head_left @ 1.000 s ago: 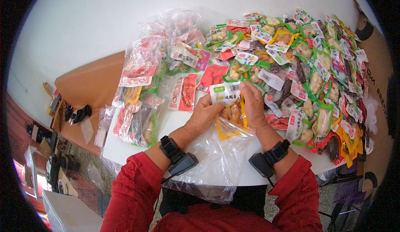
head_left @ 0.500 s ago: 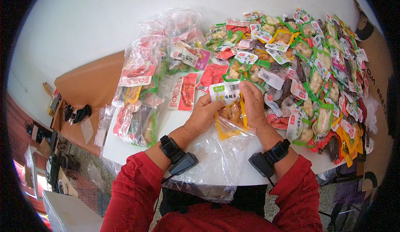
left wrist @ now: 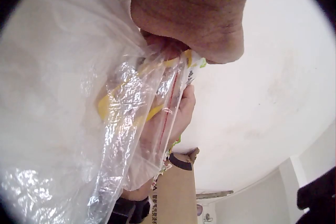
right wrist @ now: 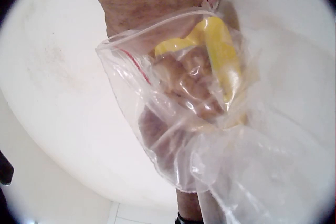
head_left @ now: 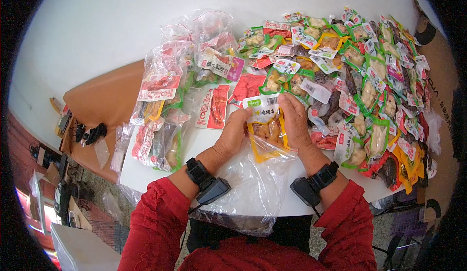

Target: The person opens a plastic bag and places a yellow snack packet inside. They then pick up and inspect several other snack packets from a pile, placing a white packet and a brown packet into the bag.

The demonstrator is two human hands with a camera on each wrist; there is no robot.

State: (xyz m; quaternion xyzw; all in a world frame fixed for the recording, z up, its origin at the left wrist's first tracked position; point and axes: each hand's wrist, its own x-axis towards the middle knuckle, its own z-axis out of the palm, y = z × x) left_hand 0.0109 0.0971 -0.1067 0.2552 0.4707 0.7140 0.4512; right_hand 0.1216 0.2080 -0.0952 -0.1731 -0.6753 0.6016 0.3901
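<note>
Both hands hold a yellow-edged food packet (head_left: 268, 125) with brown pieces inside and a white printed top. Its lower part sits inside a clear zip bag (head_left: 253, 183), which hangs down over the table's front edge. My left hand (head_left: 232, 135) grips the packet's left side, with the thumb at its edge. On the other side, my right hand (head_left: 296, 121) pinches the upper right corner. In the right wrist view, the brown pieces (right wrist: 189, 82) show through the bag film, close to the bag's red-lined mouth. Finger parts behind the packet are hidden.
A big heap of mixed food packets (head_left: 365, 91) covers the white table's right side. Filled clear bags (head_left: 163, 91) stand at the left, near a loose red packet (head_left: 213, 107). A brown cardboard box (head_left: 104, 100) is left of the table.
My left thumb has drawn back from the packet's face to its left edge, so more of the label shows. The right hand keeps its hold almost unmoved.
</note>
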